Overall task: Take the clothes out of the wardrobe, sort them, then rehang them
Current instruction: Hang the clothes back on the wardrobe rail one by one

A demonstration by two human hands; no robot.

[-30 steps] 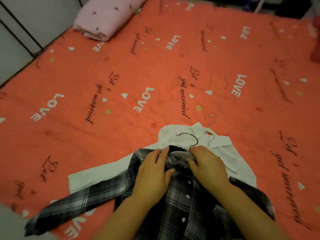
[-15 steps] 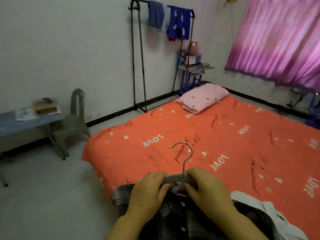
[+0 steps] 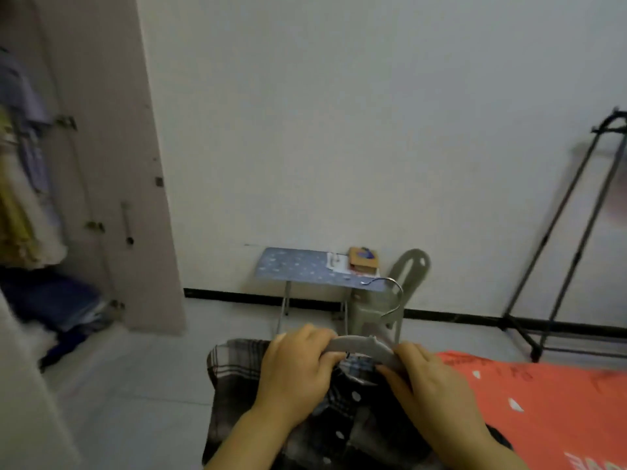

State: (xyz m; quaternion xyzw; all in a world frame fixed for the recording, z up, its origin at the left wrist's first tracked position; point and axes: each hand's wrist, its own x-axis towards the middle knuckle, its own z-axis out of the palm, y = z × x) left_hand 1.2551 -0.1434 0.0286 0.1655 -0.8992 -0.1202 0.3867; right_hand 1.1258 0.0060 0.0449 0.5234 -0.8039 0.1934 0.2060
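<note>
While both grips were clenched on the hanger (image 3: 364,347), the shirt (image 3: 234,364) hung below it in front of the person, partly over the bed (image 3: 543,401) corner.

Left grip (image 3: 298,371): fingers curled over the hanger's left end, collar cloth bunched beneath. Right grip (image 3: 431,391): fingers wrapped on the right end. Hook (image 3: 390,296) stood up, free, touching nothing.

Risks, as judged:
- Collar looked gathered at the middle of the bar, not spread along it. If the shoulders were not seated, the shirt could slide off one end once a grip released.
- The hook's open end could snag hung clothes or the door (image 3: 112,164) edge on the way in.
- Lower hem was out of view; trailing cloth might catch the bed corner or drag on the floor (image 3: 135,385).

Edges and room:
- Wardrobe (image 3: 20,198) stood open at far left, blurred; clothes hung inside, a dark pile lay at its bottom. The door swung outward, its free edge toward the room.
- Pale panel (image 3: 27,401) at lower left, near; could not tell what it was. It narrowed the approach.
- Desk (image 3: 298,269) and chair (image 3: 410,269) sat against the wall ahead; rack (image 3: 559,249) to the right, well apart.
- Widest lane was the floor between bed corner and wardrobe.
</note>
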